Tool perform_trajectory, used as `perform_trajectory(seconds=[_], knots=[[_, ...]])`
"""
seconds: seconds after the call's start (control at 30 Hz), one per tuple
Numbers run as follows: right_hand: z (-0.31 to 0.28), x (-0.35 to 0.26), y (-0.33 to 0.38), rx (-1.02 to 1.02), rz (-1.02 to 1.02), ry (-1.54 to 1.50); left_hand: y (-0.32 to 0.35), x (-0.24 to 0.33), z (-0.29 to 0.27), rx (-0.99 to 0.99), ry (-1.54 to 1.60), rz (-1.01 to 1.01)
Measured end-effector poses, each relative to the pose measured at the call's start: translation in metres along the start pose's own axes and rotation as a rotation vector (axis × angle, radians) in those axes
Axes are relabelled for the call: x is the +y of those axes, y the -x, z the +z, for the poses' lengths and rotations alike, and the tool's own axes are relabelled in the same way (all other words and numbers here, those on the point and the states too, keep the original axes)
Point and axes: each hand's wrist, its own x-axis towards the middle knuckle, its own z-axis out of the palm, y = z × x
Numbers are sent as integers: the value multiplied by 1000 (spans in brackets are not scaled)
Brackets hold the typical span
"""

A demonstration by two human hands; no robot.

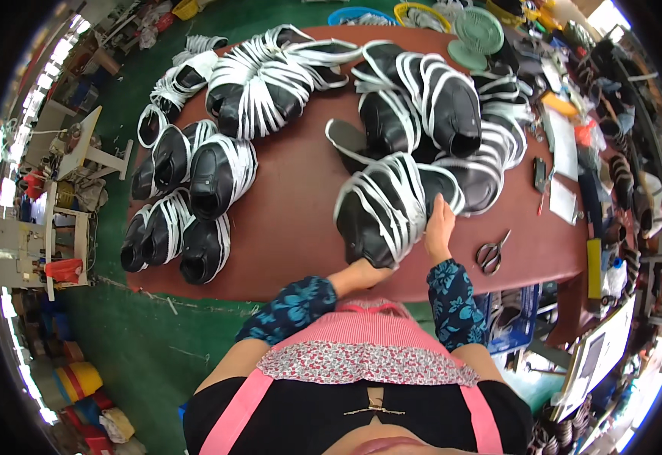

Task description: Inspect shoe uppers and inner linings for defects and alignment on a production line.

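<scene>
A nested stack of black shoe uppers with white edging [380, 208] lies at the near side of the table, in front of me. My left hand [363, 274] is closed on its near end, with the fingers partly hidden beneath it. On the right side, my right hand [440, 229] grips the same stack, thumb up and the other fingers mostly hidden. Just behind are another stack of uppers [476, 182] and a taller pile [452, 106]. A pair of black-handled scissors [492, 256] lies to the right of my right hand.
The red-brown table [293, 205] carries more piles of uppers [259, 83] at the far left and several smaller stacks [221, 174] at the left. A green fan [476, 38] stands beyond the far edge. A blue crate [514, 322] sits below the right side.
</scene>
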Motion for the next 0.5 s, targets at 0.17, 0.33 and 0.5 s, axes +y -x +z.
perform_trajectory(seconds=[0.17,0.33,0.5], knots=[[36,-55,67,-460,653,-722,134,109,-86,-216,-475,-462],[100,26,81,-746,803,-562,170,47,-105,-212,-598,-402],[120,107,82,-461,289,78,73,-63,-103,-249,-899,-491]])
